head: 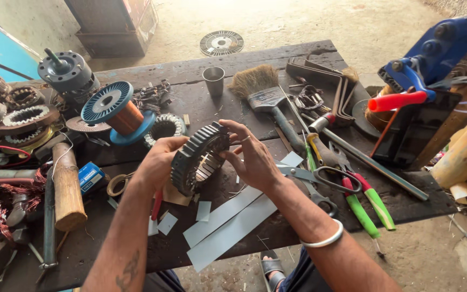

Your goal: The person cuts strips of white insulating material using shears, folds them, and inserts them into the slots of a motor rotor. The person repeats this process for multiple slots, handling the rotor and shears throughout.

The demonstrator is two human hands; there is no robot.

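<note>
My left hand [155, 165] and my right hand [252, 157] hold a round slotted metal stator core [197, 158] between them, tilted on edge above the dark workbench [277, 59]. The left hand grips its outer rim. Fingers of the right hand reach into its bore, where pale paper liners show in the slots. Long grey-blue paper strips [228, 224] lie on the bench just under the hands, with small cut pieces [167, 223] beside them.
A blue spool of copper wire [115, 112] and another stator [164, 127] sit behind. A wooden mallet [67, 186] lies left; scissors [314, 181], green-handled pliers [366, 208], a brush [260, 92] and a metal cup [213, 80] lie right. A blue winding machine [433, 59] stands far right.
</note>
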